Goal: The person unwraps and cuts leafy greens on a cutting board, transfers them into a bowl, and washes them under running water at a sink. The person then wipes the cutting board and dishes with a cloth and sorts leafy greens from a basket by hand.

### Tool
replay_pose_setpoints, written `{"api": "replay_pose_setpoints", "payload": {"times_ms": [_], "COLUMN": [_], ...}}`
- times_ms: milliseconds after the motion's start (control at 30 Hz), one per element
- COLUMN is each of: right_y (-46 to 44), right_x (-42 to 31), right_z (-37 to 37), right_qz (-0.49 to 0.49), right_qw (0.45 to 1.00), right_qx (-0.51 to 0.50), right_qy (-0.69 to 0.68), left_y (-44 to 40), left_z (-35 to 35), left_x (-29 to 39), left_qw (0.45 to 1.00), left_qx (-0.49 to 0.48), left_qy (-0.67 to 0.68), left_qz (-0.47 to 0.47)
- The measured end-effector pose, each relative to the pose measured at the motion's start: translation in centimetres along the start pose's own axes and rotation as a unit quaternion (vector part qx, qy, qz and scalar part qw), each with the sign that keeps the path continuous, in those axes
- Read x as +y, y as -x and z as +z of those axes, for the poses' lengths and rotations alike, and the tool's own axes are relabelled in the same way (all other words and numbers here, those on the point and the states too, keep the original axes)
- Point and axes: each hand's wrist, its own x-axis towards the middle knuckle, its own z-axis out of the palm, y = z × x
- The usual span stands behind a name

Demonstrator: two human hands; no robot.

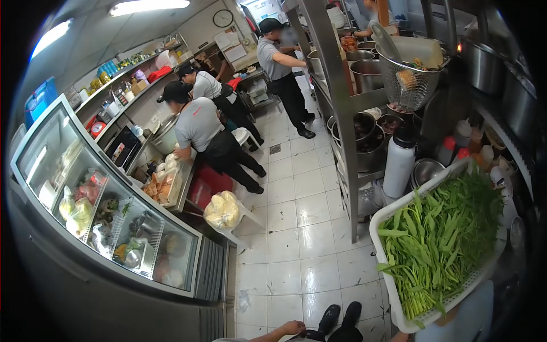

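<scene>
My left hand (293,328) is low in the view, beside my dark clothing and black shoes (341,316). Its fingers look curled in, and whether anything is inside them I cannot make out. Of my right hand only a sliver of skin (400,337) shows at the bottom edge, with the fingers hidden. That sliver lies just below a white plastic basket (389,285) heaped with long-stemmed leafy greens (439,245). Neither hand visibly touches the basket.
A glass-fronted display fridge (196,268) fills the left. A steel rack (342,131) with pots, a strainer (407,85) and a white flask (399,162) stands right. Several co-workers (199,122) work farther back. A stool (242,219) bears a bagged bundle (222,210).
</scene>
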Motion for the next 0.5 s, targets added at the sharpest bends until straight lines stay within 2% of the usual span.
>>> {"api": "replay_pose_setpoints", "payload": {"times_ms": [33, 267, 500], "right_y": [0.2, 1.4, 1.9], "right_x": [-0.1, 0.0, 0.2], "right_z": [-0.1, -0.3, -0.4], "right_qz": [-0.001, -0.014, -0.024], "right_qw": [1.0, 1.0, 0.999], "right_qx": [0.004, 0.006, 0.011], "right_qy": [0.003, 0.016, 0.023], "left_y": [0.2, 0.8, 4.0], "left_z": [-0.8, -3.3, -2.9], "left_x": [0.3, -2.4, -3.7], "left_qw": [0.999, 0.998, 0.997], "left_qx": [0.007, 0.034, 0.008], "left_qy": [-0.022, -0.047, -0.027], "left_qz": [-0.026, -0.015, -0.07]}}
